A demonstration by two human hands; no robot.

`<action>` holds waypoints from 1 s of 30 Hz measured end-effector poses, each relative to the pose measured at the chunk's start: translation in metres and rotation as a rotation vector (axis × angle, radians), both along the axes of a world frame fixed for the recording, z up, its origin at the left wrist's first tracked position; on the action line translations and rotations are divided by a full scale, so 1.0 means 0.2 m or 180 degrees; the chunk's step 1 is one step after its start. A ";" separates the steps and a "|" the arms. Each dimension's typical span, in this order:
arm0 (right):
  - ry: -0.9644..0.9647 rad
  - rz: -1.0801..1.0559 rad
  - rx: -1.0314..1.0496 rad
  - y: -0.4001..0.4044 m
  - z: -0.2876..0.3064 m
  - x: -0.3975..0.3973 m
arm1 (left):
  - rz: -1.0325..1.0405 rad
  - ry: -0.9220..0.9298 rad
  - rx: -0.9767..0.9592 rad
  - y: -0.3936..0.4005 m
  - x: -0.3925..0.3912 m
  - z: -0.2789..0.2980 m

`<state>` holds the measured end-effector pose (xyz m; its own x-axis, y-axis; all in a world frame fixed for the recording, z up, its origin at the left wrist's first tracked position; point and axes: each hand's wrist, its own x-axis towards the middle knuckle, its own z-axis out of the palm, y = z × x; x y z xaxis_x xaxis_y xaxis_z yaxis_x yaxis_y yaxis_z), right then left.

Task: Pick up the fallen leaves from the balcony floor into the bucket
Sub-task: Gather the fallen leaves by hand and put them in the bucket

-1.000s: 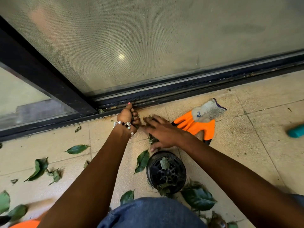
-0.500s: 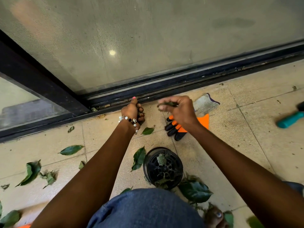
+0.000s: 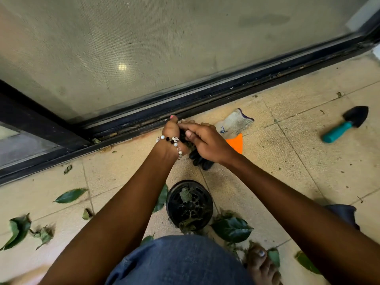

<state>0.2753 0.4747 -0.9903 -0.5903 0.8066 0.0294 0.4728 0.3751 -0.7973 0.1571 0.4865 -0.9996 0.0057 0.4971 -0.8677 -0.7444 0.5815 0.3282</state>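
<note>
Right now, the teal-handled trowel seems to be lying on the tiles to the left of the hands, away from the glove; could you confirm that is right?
Not quite: the side is wrong. In the head view, the teal-handled trowel lies on the tiles to the right of the hands, the left hand and right hand meeting by the door track. It is indeed away from the glove.

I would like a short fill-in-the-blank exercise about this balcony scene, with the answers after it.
1. The trowel on the tiles has a ____ handle.
2. The bracelet is on the ____ wrist.
3. The glove lies partly under the ____ hand.
4. The left hand holds a bunch of ____ against the right hand.

Answers: teal; left; right; leaves
</note>
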 end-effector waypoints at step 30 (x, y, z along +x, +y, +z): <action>-0.1866 0.0286 -0.1060 -0.31 0.63 -0.05 | 0.0185 0.0100 -0.0003 -0.26 -0.10 0.39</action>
